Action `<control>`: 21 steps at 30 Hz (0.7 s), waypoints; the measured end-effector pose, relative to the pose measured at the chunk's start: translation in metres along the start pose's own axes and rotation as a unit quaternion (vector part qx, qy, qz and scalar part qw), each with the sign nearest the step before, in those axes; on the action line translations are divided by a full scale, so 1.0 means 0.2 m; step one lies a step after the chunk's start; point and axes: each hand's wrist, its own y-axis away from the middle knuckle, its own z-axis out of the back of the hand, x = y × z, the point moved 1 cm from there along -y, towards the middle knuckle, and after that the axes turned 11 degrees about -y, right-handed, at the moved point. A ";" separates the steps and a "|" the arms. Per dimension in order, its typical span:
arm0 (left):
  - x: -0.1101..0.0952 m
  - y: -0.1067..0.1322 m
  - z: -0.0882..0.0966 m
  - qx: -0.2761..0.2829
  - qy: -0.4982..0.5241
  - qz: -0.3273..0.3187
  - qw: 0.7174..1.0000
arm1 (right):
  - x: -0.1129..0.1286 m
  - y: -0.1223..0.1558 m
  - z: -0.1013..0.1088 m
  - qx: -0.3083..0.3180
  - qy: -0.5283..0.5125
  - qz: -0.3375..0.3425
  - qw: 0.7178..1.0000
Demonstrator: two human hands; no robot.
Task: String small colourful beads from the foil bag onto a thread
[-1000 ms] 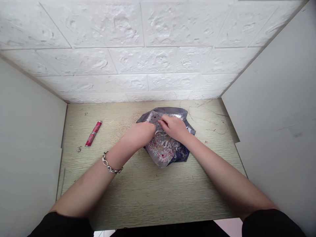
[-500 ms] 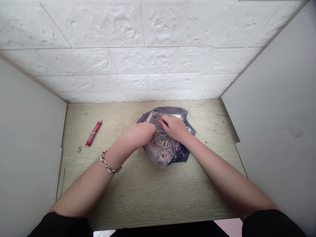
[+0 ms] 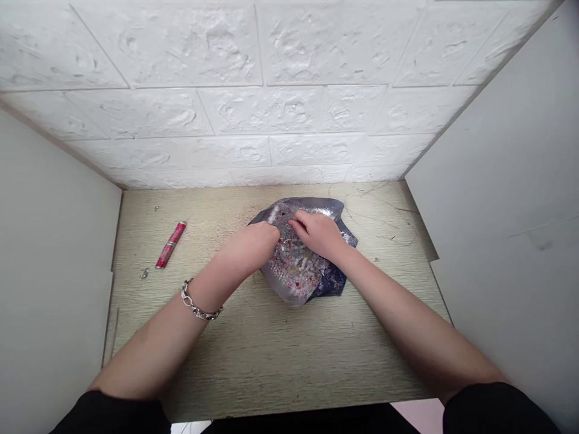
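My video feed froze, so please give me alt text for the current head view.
Left hand and right hand are over small mixed beads in an open silvery-blue bag on a pale table; a red cylinder lies to the left.

Grey-silver bag point(image 3: 312, 204), opened out, loose beads point(image 3: 296, 265) inside.
Lies on table point(image 3: 280, 361), just toward twelve o'clock from centre; crumpled and dark blue at four o'clock. Beads white, pink, red; sizes mixed, densest toward six o'clock.
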 end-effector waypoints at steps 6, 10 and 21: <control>0.01 -0.02 -0.02 -0.010 0.015 0.012 1.000 | 0.00 0.00 0.00 -0.005 0.001 0.007 1.000; -0.01 -0.03 -0.01 -0.016 0.022 -0.001 1.000 | 0.00 0.00 0.00 -0.001 0.000 0.007 1.000; -0.05 -0.03 0.00 -0.010 0.028 -0.022 0.999 | 0.00 0.00 0.00 0.003 0.005 0.004 1.000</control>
